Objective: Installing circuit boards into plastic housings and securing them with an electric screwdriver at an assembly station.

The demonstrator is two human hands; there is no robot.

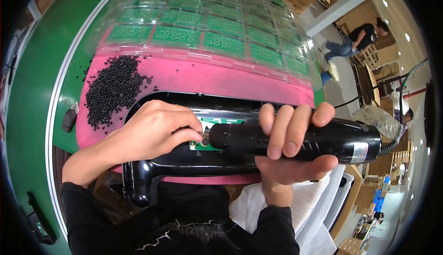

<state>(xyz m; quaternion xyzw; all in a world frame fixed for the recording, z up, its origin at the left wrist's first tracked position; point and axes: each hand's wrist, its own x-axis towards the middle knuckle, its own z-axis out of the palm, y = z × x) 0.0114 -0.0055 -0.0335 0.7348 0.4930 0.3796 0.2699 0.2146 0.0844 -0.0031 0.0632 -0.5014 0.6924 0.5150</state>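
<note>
My right hand wraps round a black electric screwdriver, held nearly level with its tip toward the left. That tip sits over a small green circuit board inside a glossy black plastic housing. Beside the tip, my left hand has its thumb and forefinger pinched together. Whatever they hold is too small and covered to make out. Part of the board is hidden under the screwdriver and my left fingers.
A heap of small black screws lies on the pink mat, left of the housing. Behind stand clear plastic trays with several green circuit boards. The screwdriver's coiled cable runs off right. Farther off, a person stands among cartons.
</note>
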